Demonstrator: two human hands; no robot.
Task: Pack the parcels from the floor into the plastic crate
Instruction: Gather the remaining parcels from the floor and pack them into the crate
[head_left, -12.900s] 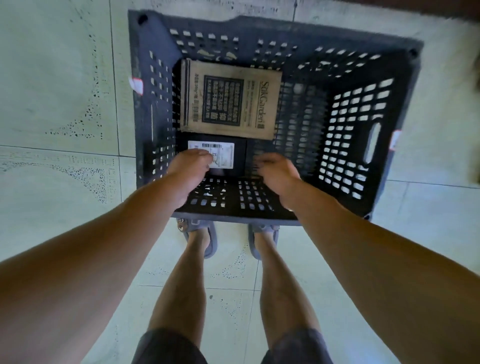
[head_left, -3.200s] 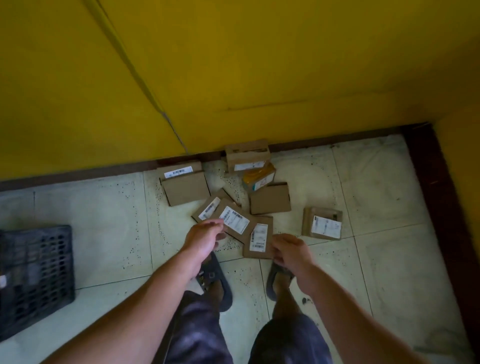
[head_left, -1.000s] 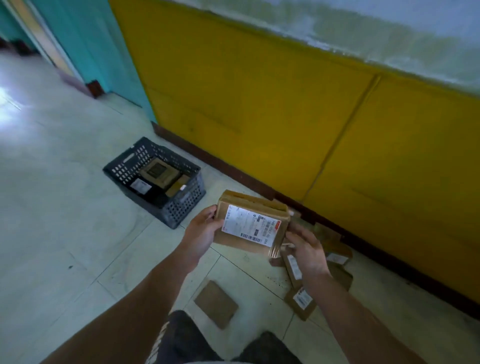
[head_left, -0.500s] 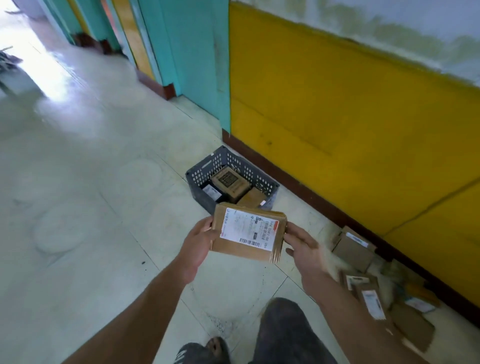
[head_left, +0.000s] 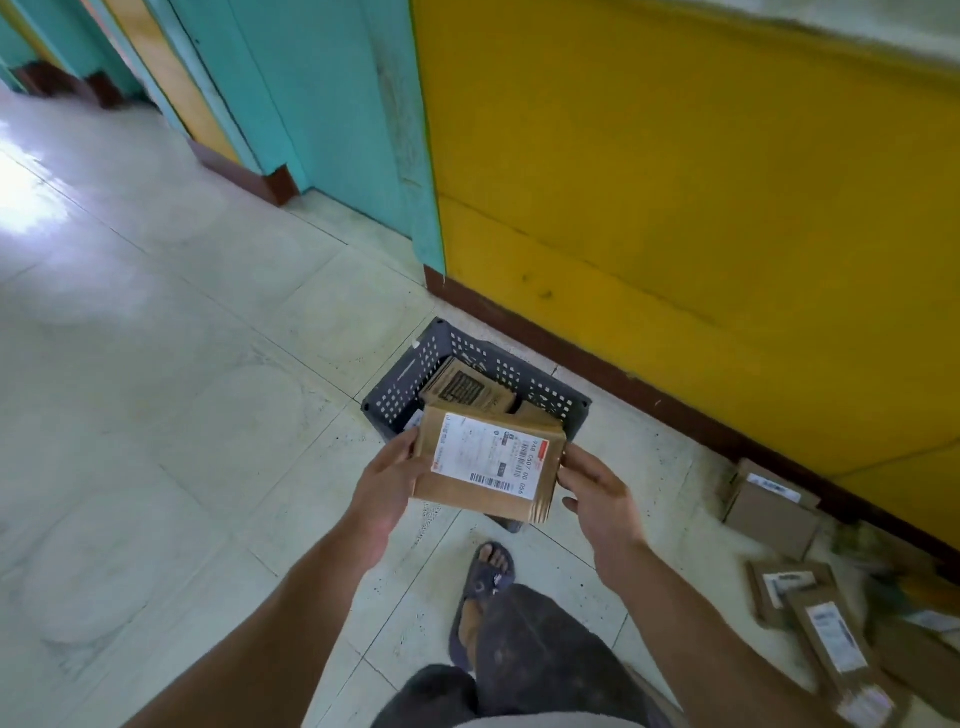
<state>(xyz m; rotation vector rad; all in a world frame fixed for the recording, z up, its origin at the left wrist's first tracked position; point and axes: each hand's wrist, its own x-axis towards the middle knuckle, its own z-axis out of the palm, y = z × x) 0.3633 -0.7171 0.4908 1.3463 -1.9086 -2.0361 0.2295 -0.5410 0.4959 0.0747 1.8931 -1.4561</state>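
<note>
**Item:** cardboard parcel (head_left: 488, 470), white label up, centre of the frame, being held in the air in front of the plastic crate (head_left: 400, 387).

**Hold:** the left hand (head_left: 387, 486) is gripping its left edge. The right hand (head_left: 597, 493) is bracing the right end with fairly straight fingers.

**Handling (judged):** light, stiff, crushable at the corners. It is best taken by opposite short edges.

**Surroundings:**
- The crate is sitting on the floor beside the yellow wall (head_left: 701, 208), already carrying a printed box (head_left: 465, 389).
- Loose parcels (head_left: 779, 506) are lying at lower right.
- A sandalled foot (head_left: 485, 574) is standing just before the crate.

**Obstructions:** nothing appears to be blocking the drop, though the printed box is taking up floor space inside.
</note>
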